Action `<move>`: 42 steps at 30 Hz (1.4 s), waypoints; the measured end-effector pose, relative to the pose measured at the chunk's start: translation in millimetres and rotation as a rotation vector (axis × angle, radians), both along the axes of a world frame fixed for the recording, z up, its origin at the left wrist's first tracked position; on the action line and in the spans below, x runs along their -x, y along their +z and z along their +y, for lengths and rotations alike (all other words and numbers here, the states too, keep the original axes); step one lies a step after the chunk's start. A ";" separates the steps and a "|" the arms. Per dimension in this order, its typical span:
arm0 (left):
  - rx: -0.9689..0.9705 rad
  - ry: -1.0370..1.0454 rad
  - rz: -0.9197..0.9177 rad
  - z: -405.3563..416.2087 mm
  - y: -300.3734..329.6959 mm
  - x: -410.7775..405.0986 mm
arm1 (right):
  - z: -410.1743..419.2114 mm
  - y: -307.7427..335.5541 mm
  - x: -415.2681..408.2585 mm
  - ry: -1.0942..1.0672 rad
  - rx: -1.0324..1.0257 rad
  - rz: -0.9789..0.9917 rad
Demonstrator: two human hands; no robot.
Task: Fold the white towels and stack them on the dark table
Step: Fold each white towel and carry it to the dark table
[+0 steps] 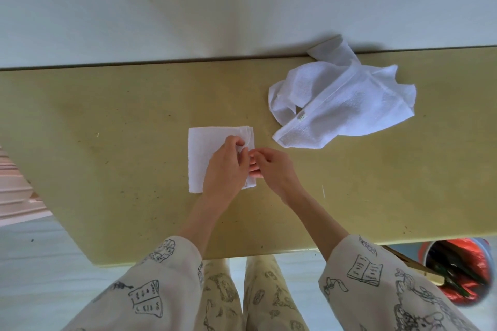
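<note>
Patterned sleeves are entering from the bottom edge. Left hand is lying on the folded towel at frame centre, fingers curled and pinching its right edge. Right hand is hovering just beside it, fingers loosely curled, grip unclear. Crumpled towel is lying upper right on the yellowish table.

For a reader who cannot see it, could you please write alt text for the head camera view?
Seen from above, a person's left hand and right hand pinch the right edge of a small folded white towel on a yellowish table. A crumpled white towel lies unfolded at the far right.
</note>
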State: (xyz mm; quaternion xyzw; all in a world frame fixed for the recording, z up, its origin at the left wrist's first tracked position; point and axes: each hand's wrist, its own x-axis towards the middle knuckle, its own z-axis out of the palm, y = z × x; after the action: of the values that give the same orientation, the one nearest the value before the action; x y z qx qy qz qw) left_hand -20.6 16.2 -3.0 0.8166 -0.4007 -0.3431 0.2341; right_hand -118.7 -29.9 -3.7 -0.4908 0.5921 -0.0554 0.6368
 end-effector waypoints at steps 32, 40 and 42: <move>0.012 -0.441 -0.572 54.0 -43.0 -45.6 | 4.3 2.2 -18.5 0.088 0.284 0.308; 0.146 -0.459 -0.603 47.3 -35.2 -55.5 | 38.2 -25.8 -17.0 0.502 1.095 0.417; 0.149 -0.465 -0.592 47.8 -39.3 -59.6 | 36.7 -32.4 -23.5 0.561 1.071 0.432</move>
State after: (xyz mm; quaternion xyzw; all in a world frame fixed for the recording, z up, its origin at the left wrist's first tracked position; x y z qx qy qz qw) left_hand 39.0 64.0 -42.3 0.7485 -0.6493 -0.1062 0.0826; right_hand -95.2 6.9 -36.1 -0.8770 0.4467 -0.0746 0.1602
